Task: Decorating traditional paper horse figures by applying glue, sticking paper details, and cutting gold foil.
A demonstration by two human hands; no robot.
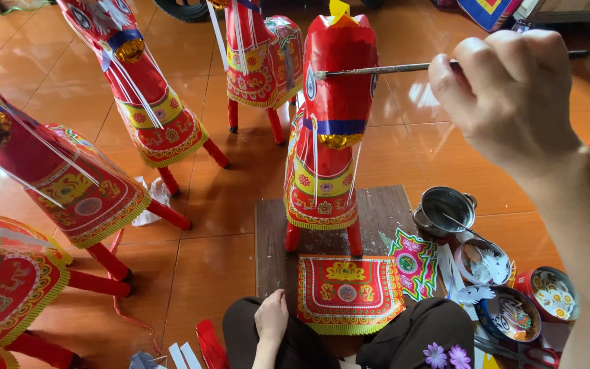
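Left hand loosely curled, resting on dark-trousered knee, holding nothing. Just beyond, flat red-and-gold paper panel at near edge of dark wooden board. Small round tins of cut-outs crowd the right edge — little room there. Right hand gripping thin stick brush, tip touching head of red paper horse upright on board. Beyond — finished paper horses on glossy orange tile floor.

Five red paper horses stand on the floor. One wooden board, one metal pot, three small bowls, two flat printed panels.
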